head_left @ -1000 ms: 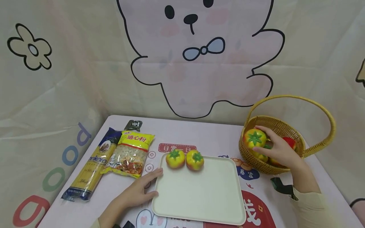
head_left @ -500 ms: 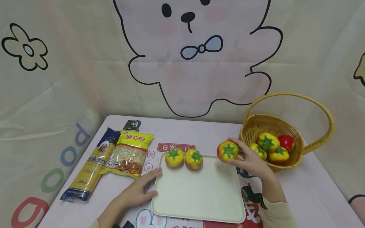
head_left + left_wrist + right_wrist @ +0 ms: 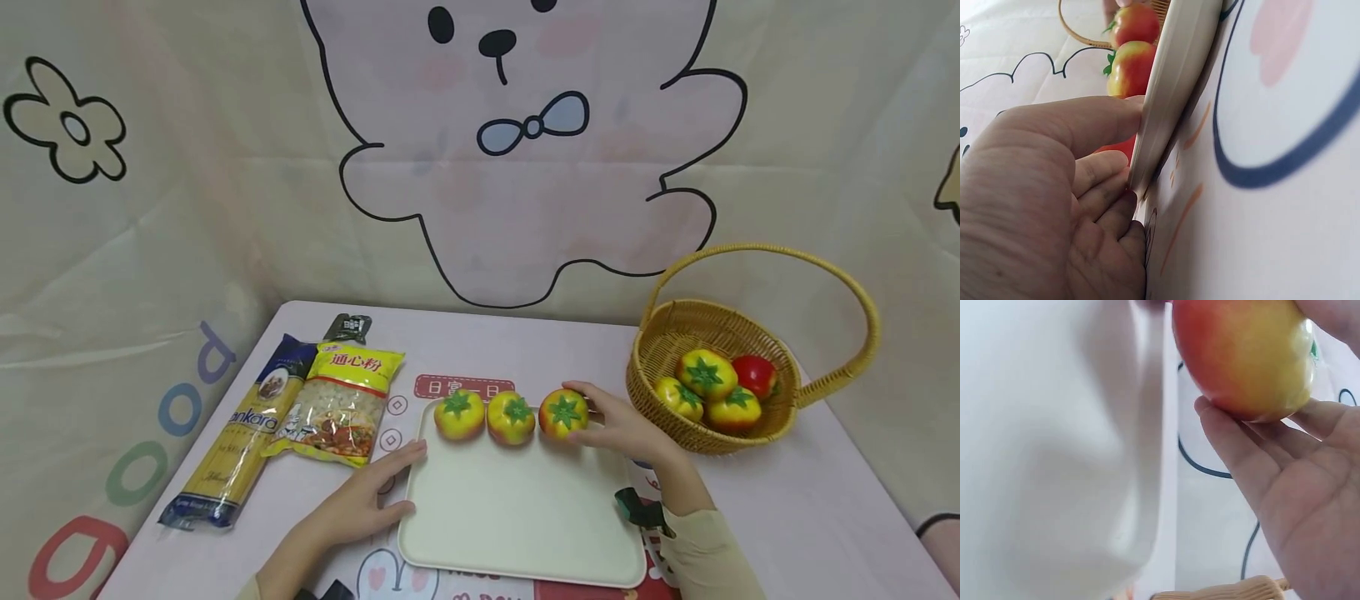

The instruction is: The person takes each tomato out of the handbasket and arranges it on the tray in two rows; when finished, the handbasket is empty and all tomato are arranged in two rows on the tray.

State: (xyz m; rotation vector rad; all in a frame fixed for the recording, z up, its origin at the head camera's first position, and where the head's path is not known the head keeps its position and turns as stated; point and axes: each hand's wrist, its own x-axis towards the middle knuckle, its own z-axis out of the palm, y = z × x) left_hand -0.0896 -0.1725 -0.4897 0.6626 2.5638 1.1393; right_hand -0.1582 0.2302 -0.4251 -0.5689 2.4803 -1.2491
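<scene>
My right hand holds a yellow-red tomato with a green leafy top, thumb and fingers around it. It is over the back right part of the cream tray; I cannot tell whether it touches the tray. In the right wrist view the same tomato sits between thumb and fingertips, beside the tray's rim. Two similar tomatoes, a left one and a middle one, stand along the tray's back edge. My left hand touches the tray's left edge with thumb and fingers spread.
At the right stands a wicker basket with a tall handle, holding several yellow tomatoes and a red fruit. To the left lie a spaghetti pack, a macaroni bag and a small dark packet.
My right hand has taken a tomato out of the basket and carried it left, over the tray beside the other two. My left hand has stayed at the tray's edge.
</scene>
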